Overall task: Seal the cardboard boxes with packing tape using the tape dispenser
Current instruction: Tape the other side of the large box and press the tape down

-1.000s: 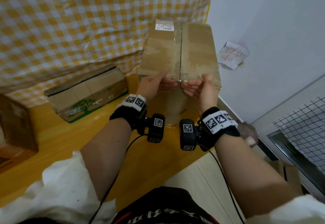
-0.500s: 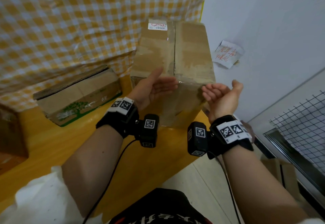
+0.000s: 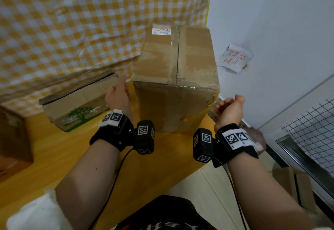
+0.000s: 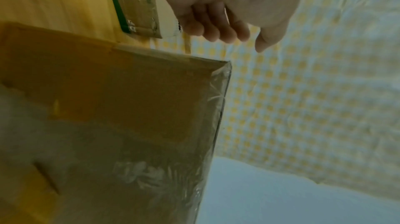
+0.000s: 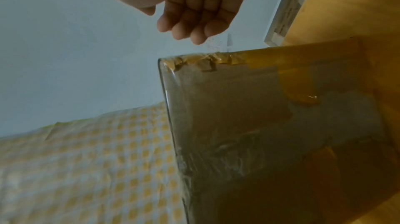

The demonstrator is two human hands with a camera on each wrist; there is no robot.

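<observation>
Yellow-white checked cloth (image 3: pixel 72 31) hangs across the back and left; white wall (image 3: pixel 280 22) to the right, wooden table (image 3: pixel 54 157) below. Tall cardboard box (image 3: pixel 177 78) stands upright at the table's right corner, top flaps closed with the centre seam running away from the camera, clear tape crinkled along its near edges and corners, white label (image 3: pixel 161 30) at the far end of the top. Flat cardboard box with green tree print (image 3: pixel 75 110) lies on the table left of it, well apart. Left hand (image 3: pixel 118 94) is just beside the tall box's left face, not touching as far as I can tell, fingers (image 4: pixel 216 29) loosely curled, holding nothing. Right hand (image 3: pixel 230 108) is off the right near corner, clear of the box, fingers (image 5: pixel 194 23) loosely curled, empty. Paper note with red writing (image 3: pixel 235 59) is stuck on the wall. No tape dispenser visible.
</observation>
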